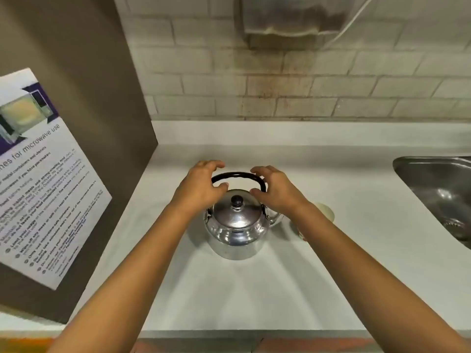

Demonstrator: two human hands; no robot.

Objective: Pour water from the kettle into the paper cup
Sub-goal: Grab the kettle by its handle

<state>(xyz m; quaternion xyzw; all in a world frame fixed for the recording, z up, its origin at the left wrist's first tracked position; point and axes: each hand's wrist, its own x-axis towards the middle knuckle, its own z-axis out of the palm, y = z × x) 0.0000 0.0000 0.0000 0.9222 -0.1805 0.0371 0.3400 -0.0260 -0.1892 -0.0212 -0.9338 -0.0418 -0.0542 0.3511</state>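
Observation:
A shiny steel kettle with a black knob on its lid stands upright on the white counter. Its black arched handle is raised. My left hand curls around the handle's left end and my right hand around its right end. On both hands the fingers and thumb are apart, with the handle between them and no firm grip. The spout points right toward a pale paper cup, which stands on the counter mostly hidden behind my right forearm.
A steel sink is set into the counter at the right. On the left a brown cabinet side carries a microwave-use poster. A tiled wall runs along the back, with a wall-mounted appliance high up.

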